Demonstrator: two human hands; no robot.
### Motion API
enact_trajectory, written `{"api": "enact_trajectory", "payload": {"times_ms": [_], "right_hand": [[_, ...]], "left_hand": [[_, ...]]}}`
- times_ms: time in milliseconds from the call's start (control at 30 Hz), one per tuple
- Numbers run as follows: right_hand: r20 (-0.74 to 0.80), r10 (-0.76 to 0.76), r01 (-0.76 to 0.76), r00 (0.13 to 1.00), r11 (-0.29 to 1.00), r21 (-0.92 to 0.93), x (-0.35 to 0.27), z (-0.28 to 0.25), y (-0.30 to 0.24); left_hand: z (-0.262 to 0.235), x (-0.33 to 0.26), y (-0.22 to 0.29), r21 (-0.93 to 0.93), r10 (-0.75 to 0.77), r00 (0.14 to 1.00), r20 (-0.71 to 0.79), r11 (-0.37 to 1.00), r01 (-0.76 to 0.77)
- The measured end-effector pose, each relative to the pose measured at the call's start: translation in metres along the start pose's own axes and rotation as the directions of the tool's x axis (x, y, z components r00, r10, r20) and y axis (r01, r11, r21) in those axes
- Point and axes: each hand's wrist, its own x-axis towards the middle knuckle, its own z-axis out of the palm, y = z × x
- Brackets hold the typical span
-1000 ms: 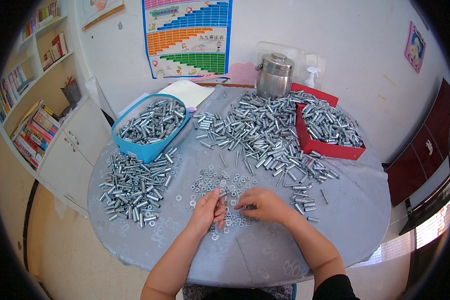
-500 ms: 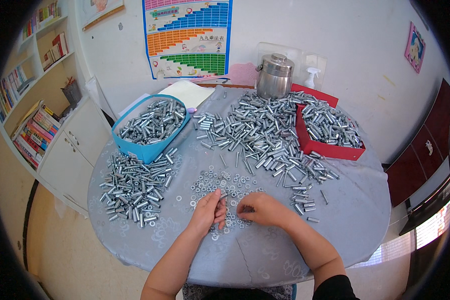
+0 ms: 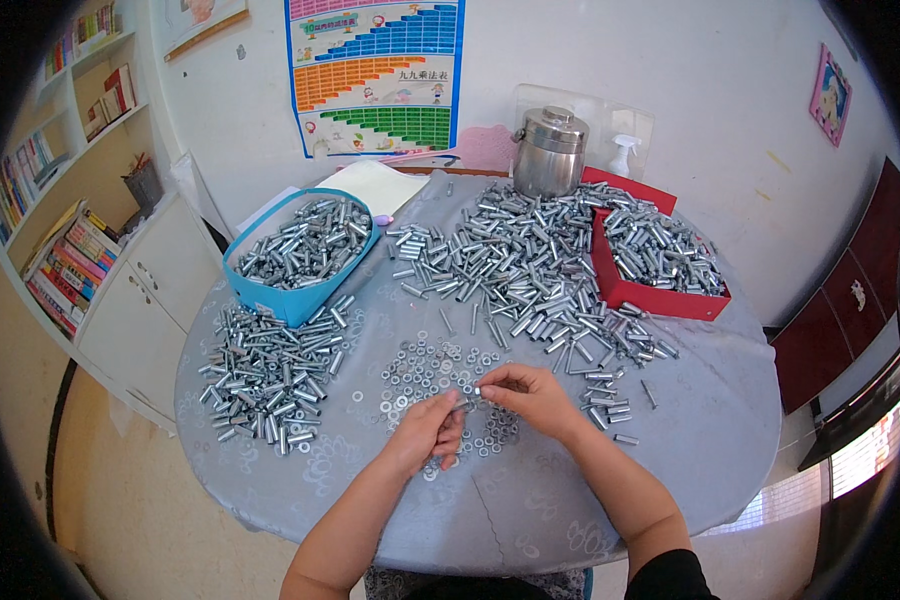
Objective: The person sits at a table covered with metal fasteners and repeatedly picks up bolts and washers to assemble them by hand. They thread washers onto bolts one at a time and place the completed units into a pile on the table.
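Both hands at lower centre: left hand [image 3: 425,432] and right hand [image 3: 532,395] pinch one small silver metal bolt [image 3: 467,401] together, over scattered flat steel washers [image 3: 420,365]. Beyond, loose bolt pile [image 3: 515,265]; blue plastic bin [image 3: 295,250] upper left, red tray [image 3: 660,296] upper right.

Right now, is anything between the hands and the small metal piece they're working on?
No. The left hand and right hand meet over the washers, pinching a small metal piece between their fingertips. Nothing lies between hands and piece; the bolt piles sit off to the sides.
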Motion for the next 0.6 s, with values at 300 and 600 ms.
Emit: {"api": "enact_trajectory", "payload": {"times_ms": [300, 600], "right_hand": [[-0.044, -0.010, 0.009, 0.999, 0.999, -0.034, 0.001, 0.003, 0.006], [0.447, -0.017, 0.320, 0.894, 0.722, -0.613, -0.011, 0.008, -0.018]], "left_hand": [[-0.003, 0.005, -0.005, -0.023, 0.061, 0.996, -0.057, 0.998, -0.063], [-0.011, 0.008, -0.005, -0.083, 0.151, 0.976, -0.155, 0.983, -0.165]]}}
